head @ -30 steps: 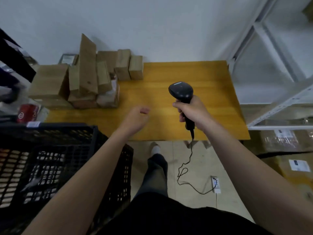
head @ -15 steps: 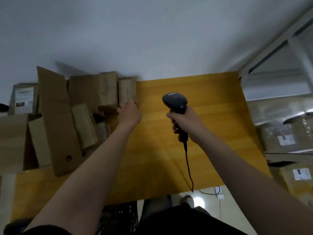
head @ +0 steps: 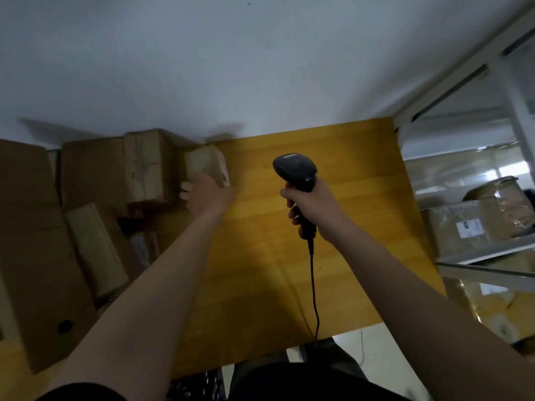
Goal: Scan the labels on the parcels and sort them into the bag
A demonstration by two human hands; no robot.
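Gripping the near end of the small parcel (head: 206,164) with our left hand (head: 207,198), we are curling thumb and fingers round it at the right edge of the carton pile (head: 92,169), toward the back of the yellow table (head: 362,169). Our right hand (head: 314,209) is clasping the scanner (head: 295,172) by its handle. The parcel is lying left of the scanner head, near it, long axis running away from us, so we are judging the left hand must swing it rightward.

Cardboard parcels (head: 147,166) on yellow table (head: 347,256)
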